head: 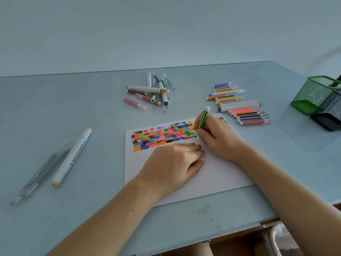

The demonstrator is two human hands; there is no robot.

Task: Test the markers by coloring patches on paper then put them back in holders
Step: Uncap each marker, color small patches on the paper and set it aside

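Head view is showing a person working at a table (73, 111), with a white paper (212, 174) serving as the landmark. The right hand (215, 137) is gripping a green marker (202, 118), fingers curled round the barrel, and is holding its tip at the right end of the patches (162, 136) that are filling the paper's far half. The left hand (171, 163) is lying flat on the paper just below the patches, fingers loosely extended, holding nothing and pinning the sheet.

Beyond the paper, a loose pile (153, 91) of markers is lying crossed. To the right of the paper, a neat row (239, 106) of markers is lying side by side. Further right, a green holder (313, 95) and a black holder (330, 115) are standing at the table's edge. Left of the paper, a white marker (72, 157) and clear pens (38, 176) are lying.

Risks, as judged: the left hand is sitting close to fresh ink and may be smearing patches if it slides upward. The holders are standing near the edge and could be knocked off while being refilled. Round barrels in the pile may be rolling if nudged.
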